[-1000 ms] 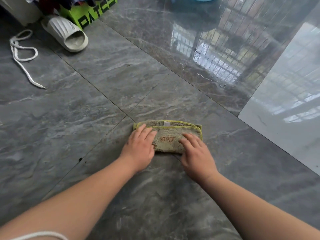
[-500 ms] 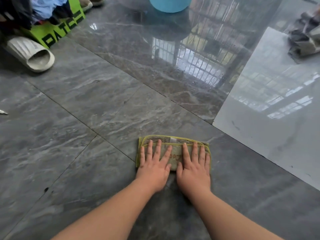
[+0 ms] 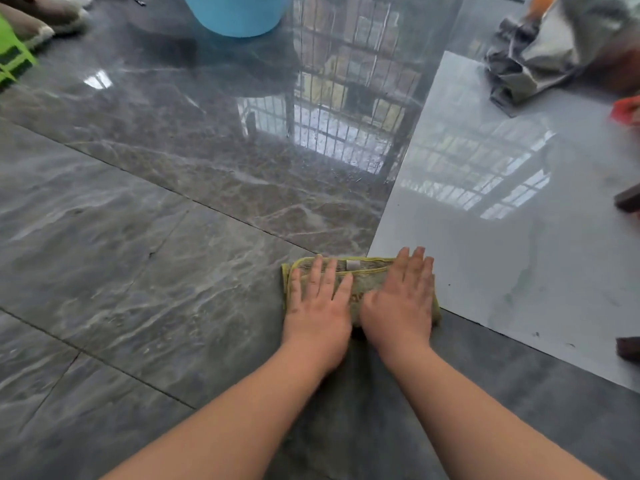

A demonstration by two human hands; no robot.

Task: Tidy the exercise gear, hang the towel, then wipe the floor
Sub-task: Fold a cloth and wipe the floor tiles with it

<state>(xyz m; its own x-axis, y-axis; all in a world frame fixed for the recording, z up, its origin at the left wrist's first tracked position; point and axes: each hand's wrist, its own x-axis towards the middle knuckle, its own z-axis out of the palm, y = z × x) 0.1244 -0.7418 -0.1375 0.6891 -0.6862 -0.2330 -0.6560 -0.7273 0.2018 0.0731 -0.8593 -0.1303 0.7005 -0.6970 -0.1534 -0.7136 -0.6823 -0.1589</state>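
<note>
This looks like the floor-wiping step: the left hand (image 3: 317, 306) and right hand (image 3: 401, 299) press flat, fingers straight, on the folded cloth (image 3: 360, 282) at the pale tile's (image 3: 502, 254) corner, so the next push needs steady downward pressure.

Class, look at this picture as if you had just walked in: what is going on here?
A person is kneeling or bending over the tiled floor, wiping it. Both the left hand and the right hand press flat, fingers straight, on a folded green-edged cloth. The cloth lies at the seam where the dark tiles meet a pale tile. A blue bucket stands farther off.
</note>
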